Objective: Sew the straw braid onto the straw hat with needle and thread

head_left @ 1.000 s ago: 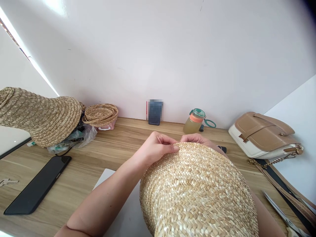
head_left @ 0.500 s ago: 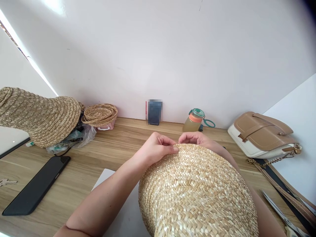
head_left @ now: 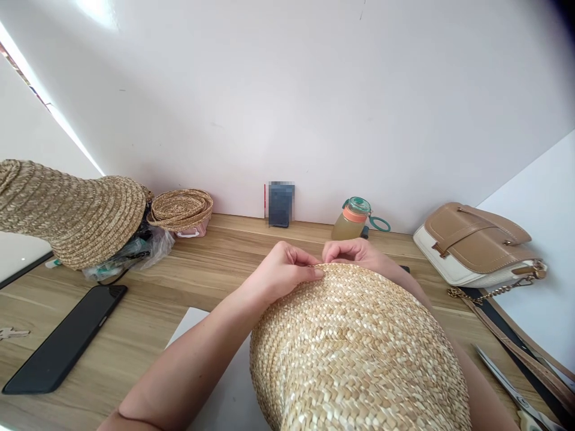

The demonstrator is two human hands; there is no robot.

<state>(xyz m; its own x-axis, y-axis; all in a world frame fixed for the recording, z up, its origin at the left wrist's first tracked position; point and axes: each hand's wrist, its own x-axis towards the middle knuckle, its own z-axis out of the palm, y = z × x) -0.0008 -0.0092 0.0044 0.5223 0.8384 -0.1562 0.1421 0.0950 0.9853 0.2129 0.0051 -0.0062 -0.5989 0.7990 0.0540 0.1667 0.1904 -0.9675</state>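
A pale woven straw hat point(head_left: 372, 347) fills the lower middle of the head view, its brim edge turned away from me. My left hand point(head_left: 291, 269) pinches that far edge, thumb on the near face and fingers behind it. Just right of it, my right hand point(head_left: 350, 251) is closed at the back of the same edge, fingers curled. Part of this hand is hidden by the hat, and whatever lies between its fingertips cannot be made out.
On the wooden table point(head_left: 233, 251) are a black phone point(head_left: 67, 338), keys point(head_left: 13, 333), coiled straw braid point(head_left: 179, 206), a bottle point(head_left: 350, 221), scissors point(head_left: 512, 386) and a handbag point(head_left: 480, 239). Another straw hat point(head_left: 90, 209) stands at left. White paper point(head_left: 220, 389) lies under my left arm.
My right hand has shifted very slightly left, its fingers a little more curled behind the edge. My left hand keeps its pinch on the straw hat.
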